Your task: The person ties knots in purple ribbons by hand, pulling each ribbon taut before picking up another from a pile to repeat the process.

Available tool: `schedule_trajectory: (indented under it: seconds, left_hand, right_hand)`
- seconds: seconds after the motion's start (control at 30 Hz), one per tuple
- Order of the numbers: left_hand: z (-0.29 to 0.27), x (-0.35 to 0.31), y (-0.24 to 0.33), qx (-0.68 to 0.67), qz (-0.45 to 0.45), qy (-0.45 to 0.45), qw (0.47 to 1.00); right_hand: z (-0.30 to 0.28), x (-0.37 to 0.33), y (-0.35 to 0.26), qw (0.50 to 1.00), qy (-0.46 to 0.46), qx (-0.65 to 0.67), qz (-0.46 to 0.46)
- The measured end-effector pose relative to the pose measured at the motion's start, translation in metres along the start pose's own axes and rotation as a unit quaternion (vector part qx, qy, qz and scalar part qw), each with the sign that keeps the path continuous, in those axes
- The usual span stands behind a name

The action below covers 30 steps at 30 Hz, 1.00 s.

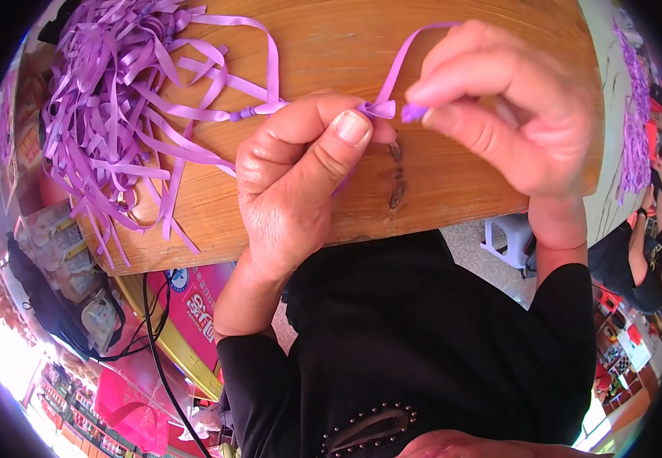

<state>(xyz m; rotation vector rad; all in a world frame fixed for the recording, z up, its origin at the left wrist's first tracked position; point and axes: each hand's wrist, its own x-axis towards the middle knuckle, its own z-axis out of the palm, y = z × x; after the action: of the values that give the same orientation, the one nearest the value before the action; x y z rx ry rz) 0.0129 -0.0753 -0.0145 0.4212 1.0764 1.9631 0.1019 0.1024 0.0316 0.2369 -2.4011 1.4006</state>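
Black shirt [423, 328] nearest, and beyond it, over the wooden tabletop [438, 183], purple ribbon [384, 111] pinched by its gathered end in the left hand [293, 168], grip closed thumb against forefinger. Just beside that end, right hand [522, 114] blurred, grip nearly closed and apparently nipping a purple bit [413, 113], too smeared to tell whether joined to the ribbon. Judging by a dark wrap [242, 116] on a strand left of the fingers, partway through fastening this one, end not yet neatly finished; cannot tell how many done in the heap [109, 107] at left.
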Motion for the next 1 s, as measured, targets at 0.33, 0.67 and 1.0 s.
schedule_trajectory:
  seconds: [0.33, 0.67, 1.0]
  left_hand:
    - [0.000, 0.000, 0.001, 0.106, 0.035, -0.030, 0.993]
    - [0.005, -0.001, -0.001, 0.193, 0.070, -0.003, 0.979]
    - [0.003, -0.001, 0.000, 0.218, 0.065, 0.001, 0.974]
  right_hand:
    - [0.011, 0.000, 0.004, 0.999, 0.011, 0.038, -0.019]
    - [0.010, 0.000, 0.003, 0.998, 0.020, -0.030, -0.053]
    - [0.011, 0.000, 0.002, 0.997, 0.016, -0.058, -0.057]
